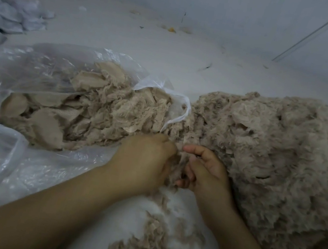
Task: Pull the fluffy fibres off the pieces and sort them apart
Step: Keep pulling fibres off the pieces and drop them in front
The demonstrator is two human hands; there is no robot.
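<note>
A large heap of beige fluffy pieces (279, 156) fills the right side. To its left, a clear plastic bag (45, 65) lies open with flat beige fabric pieces (87, 109) and tufts spilling from its mouth. My left hand (144, 160) and my right hand (205, 170) meet in the middle, both with curled fingers gripping one small fluffy piece (178, 165) between them. Most of that piece is hidden by the fingers. Loose beige fibres (151, 248) lie scattered below my wrists.
The work goes on over a pale grey-white surface (151, 41). Crumpled white plastic or fabric (10, 13) lies at the far left. Small scraps (171, 29) dot the back near a wall, where a thin rod (312, 34) leans.
</note>
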